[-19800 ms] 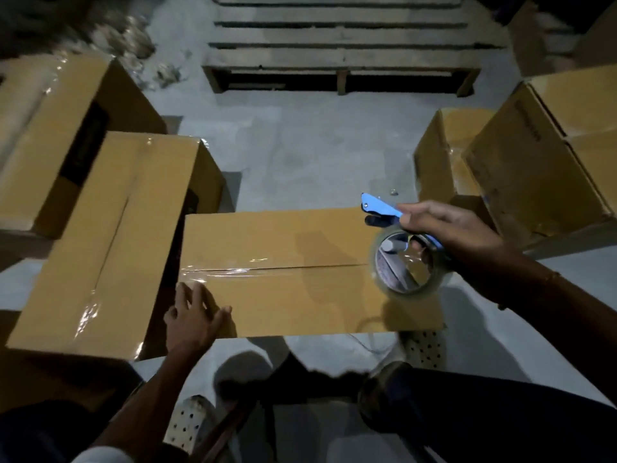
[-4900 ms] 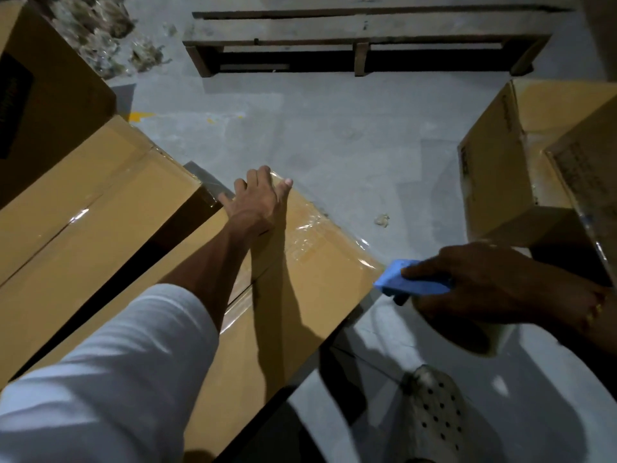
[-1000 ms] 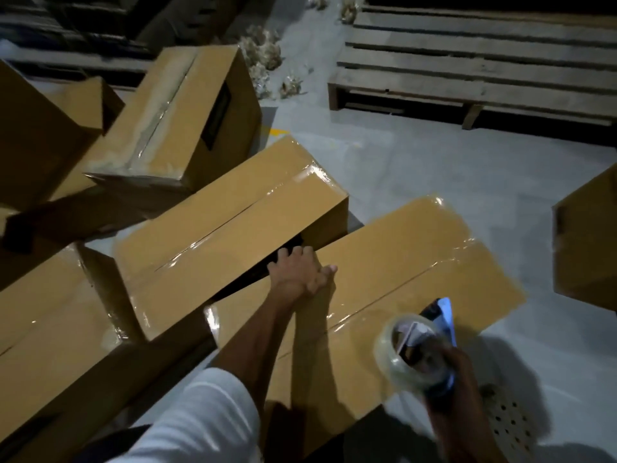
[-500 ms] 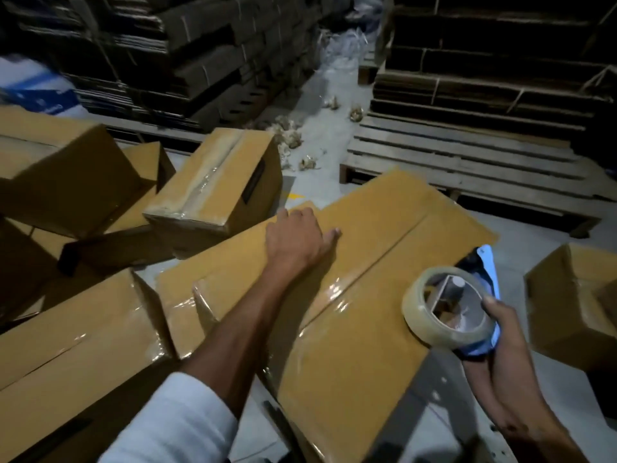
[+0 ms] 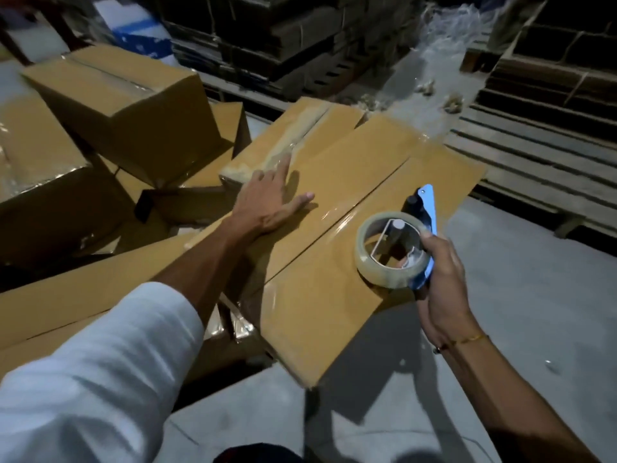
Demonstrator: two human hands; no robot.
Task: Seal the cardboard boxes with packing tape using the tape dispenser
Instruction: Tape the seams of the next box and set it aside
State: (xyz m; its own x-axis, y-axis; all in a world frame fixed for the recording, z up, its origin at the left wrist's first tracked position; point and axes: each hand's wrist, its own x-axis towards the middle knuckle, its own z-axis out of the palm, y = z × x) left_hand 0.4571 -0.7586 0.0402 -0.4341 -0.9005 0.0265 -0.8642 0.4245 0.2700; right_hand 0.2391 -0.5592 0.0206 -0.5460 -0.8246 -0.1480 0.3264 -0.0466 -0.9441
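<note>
The taped box [image 5: 334, 235] juts over bare concrete floor [image 5: 534, 295] to its right; more boxes [image 5: 127, 105] crowd its left, a pallet [image 5: 541, 155] lies far right. The left hand [image 5: 270, 202] presses flat on the box, fingers [image 5: 283, 168] spread. The right hand [image 5: 440, 289] grips the tape dispenser [image 5: 400, 242] above the box's near right edge.

White sleeve [image 5: 100, 372] on left arm; thin gold bracelet [image 5: 467, 339] on right wrist.
</note>
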